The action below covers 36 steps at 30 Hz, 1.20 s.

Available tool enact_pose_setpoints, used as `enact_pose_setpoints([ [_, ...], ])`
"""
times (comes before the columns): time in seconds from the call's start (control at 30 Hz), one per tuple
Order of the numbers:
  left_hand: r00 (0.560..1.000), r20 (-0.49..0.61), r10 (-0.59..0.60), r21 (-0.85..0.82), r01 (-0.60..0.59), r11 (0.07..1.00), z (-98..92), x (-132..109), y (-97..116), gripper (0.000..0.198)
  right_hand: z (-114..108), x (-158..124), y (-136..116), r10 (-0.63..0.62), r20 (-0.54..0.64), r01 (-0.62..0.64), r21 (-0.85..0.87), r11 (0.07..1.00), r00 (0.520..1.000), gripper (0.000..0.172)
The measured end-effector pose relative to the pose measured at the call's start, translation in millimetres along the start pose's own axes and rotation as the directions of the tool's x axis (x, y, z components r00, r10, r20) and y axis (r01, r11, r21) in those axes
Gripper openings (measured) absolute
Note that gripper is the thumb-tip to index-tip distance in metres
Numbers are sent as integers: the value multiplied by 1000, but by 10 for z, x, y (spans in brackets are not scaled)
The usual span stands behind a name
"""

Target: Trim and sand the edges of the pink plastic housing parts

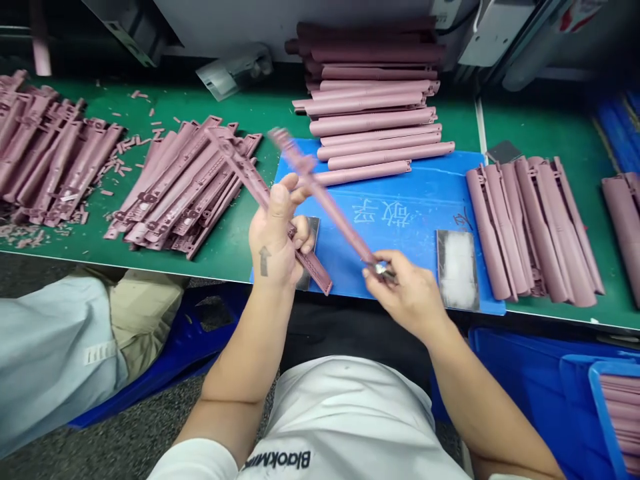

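My left hand [276, 233] is closed around a long pink plastic strip [245, 170], which slants from upper left down to the right. A second pink plastic strip [337, 217], partly smeared by motion, reaches from near my left fingertips to my right hand [407, 290]. That hand is pinched at its lower end, where a small shiny metal piece [383, 269] shows between the fingers; its kind is unclear. Both strips are above a blue sheet [390, 233] with white characters. Partly behind my left hand lies a dark flat block [313, 230].
Pink strips lie heaped on the left [185, 187], with scattered offcuts [117, 163]. Pink shells are stacked at the back [375, 123] and right [537, 230]. A grey-white block [457, 267] lies near the front edge. Beside me on the left sits another person [55, 353].
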<state>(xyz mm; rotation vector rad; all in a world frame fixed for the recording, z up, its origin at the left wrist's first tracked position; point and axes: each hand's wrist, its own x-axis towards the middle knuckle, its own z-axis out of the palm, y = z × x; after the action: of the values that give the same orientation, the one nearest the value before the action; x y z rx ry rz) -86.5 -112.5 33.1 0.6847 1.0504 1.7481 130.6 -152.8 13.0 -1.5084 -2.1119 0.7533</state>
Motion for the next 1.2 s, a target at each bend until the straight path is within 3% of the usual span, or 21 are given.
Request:
enact_pose_setpoints([
  [0.1, 995, 86, 43, -5, -42, 999, 67, 3, 2, 53, 130, -10, -55, -89, 81, 88, 18, 996, 993, 36],
  [0.23, 978, 144, 154, -33, -150, 988, 110, 32, 94, 45, 51, -27, -21, -8, 69, 8, 3, 1000, 998, 52],
  [0.33, 953, 221, 208, -27, -208, 978, 113, 93, 148, 45, -82, -139, 42, 43, 65, -35, -130, 991, 997, 44],
  [0.43, 932, 255, 257, -25, -259, 966, 172, 102, 163, 39, -172, -288, 77, 39, 151, 0, -247, 969, 988, 35],
  [0.53, 914, 279, 293, 7, -307, 952, 281, 37, 181, 35, -236, -394, 94, 46, 246, 29, -294, 956, 968, 34],
  [0.67, 899, 293, 326, 55, -356, 933, 391, 0, 230, 30, -294, -421, 135, 37, 278, 51, -303, 951, 960, 36],
  [0.8, 819, 398, 414, 37, -465, 885, 440, 71, 263, 26, -268, -358, 147, 44, 253, 45, -337, 940, 967, 37],
  [0.9, 790, 458, 407, -9, -454, 891, 474, 72, 281, 22, -221, -306, 115, 69, 263, 36, -376, 926, 962, 37],
  [1.07, 778, 484, 400, 20, -467, 884, 514, -56, 310, 22, -184, -271, 78, 63, 305, 63, -388, 920, 950, 36],
  [1.2, 793, 487, 366, 77, -457, 886, 517, -122, 311, 19, -178, -260, 86, 51, 302, 75, -392, 917, 952, 36],
])
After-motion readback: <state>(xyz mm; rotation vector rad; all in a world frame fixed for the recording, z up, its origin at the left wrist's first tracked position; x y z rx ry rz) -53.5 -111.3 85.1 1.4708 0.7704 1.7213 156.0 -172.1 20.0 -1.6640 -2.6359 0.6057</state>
